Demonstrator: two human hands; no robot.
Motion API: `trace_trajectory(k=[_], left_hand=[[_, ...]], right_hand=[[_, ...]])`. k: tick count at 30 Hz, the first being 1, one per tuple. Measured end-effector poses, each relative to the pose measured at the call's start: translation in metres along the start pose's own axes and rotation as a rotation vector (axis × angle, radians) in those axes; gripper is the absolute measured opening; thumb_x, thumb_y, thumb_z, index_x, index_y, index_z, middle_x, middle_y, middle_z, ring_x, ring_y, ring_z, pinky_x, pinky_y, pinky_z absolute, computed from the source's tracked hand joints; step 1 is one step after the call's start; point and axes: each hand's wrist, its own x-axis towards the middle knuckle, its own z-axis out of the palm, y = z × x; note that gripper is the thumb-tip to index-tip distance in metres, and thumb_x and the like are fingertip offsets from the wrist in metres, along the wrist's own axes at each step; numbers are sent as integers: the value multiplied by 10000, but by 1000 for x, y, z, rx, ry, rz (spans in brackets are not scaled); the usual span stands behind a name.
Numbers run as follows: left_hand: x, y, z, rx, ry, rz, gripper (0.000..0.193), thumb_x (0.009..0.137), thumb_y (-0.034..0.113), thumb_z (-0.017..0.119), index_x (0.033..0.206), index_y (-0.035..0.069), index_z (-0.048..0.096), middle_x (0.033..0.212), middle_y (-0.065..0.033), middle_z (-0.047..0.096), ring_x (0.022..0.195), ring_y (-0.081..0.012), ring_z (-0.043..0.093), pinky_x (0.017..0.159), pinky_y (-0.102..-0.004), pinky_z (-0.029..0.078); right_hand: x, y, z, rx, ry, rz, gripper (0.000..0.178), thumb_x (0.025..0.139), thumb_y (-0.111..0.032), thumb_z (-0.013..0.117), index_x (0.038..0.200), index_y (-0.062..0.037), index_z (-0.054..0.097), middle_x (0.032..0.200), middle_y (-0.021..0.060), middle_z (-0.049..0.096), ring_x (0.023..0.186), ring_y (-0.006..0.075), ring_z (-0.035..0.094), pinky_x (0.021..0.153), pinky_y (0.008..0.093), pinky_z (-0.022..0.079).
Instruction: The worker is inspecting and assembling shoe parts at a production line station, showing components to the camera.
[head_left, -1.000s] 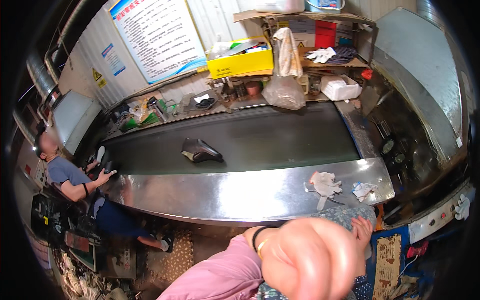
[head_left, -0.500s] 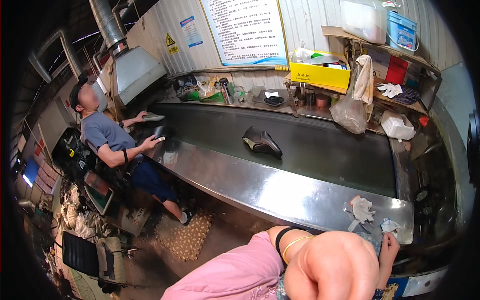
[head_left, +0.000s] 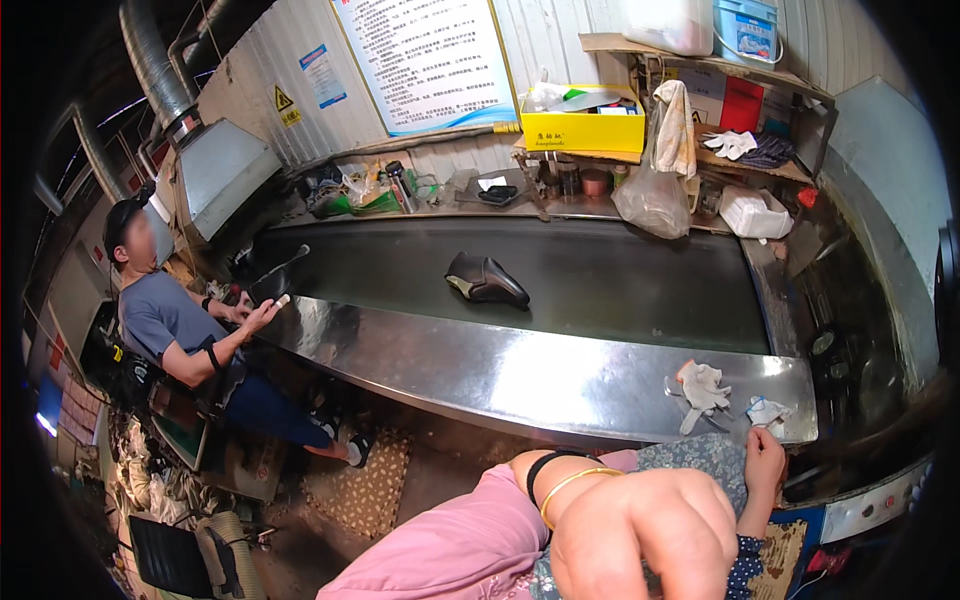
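My left hand (head_left: pixel 640 525) is raised very close to the view, with a black band and a gold bangle at its wrist. Its back faces me, and its fingertips are hidden. At the near right edge of the metal counter (head_left: pixel 470 375), my right hand (head_left: pixel 764 462) has its fingers curled. They touch or nearly touch a small crumpled white and blue cloth (head_left: pixel 767 411); anything inside them is hidden. A crumpled white glove (head_left: pixel 703 388) lies to its left. Farther off, a black shoe (head_left: pixel 488 280) with a yellow-green patch rests on the dark belt (head_left: pixel 610 290).
A co-worker (head_left: pixel 180 320) stands at the far left, both hands at a dark object. Along the back wall are a yellow box (head_left: pixel 585 130), a hanging plastic bag (head_left: pixel 655 205) and a white foam container (head_left: pixel 755 213). A metal hood (head_left: pixel 222 175) stands at the far end.
My view has swung to the right. The black shoe has moved slightly right against the back shelf. The co-worker's far hand has drawn back from over the belt towards the other hand.
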Motion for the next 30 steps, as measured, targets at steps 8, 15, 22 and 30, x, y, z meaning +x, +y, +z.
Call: trace_trajectory(k=[8,15,22,30], left_hand=[[-53,25,-86,472,201,-677,123,963,82,548,1017,26,643,1045,-115,644,862,-191,619,712,-329,507],[-246,122,-358,2135,1130,-1401,715,684,350,818,1214,-63,573,1263,-248,585,1182,-378,574,992,-402,476],[-294,190,-456,1764,1855,-1354,946,689,332,868,1360,-74,339,1406,-256,441,1295,-366,469,1080,-397,404],[-330,175,-501,1821,1952,-1626,1130,739,115,744,1496,-19,-83,1384,-224,437,1243,-340,509,1072,-369,408]], right_hand=[[1,6,3,27,40,2,188,895,-164,611,941,9,667,790,167,658,750,311,640,694,364,484],[2,8,7,17,33,31,176,889,-158,622,970,-13,681,904,161,679,866,327,628,787,396,481],[9,-1,11,-33,56,48,166,883,-151,625,951,-9,677,904,159,683,875,328,634,791,398,480],[14,-9,18,-136,61,41,162,876,-172,633,933,-29,685,878,149,681,851,336,630,801,407,472]])
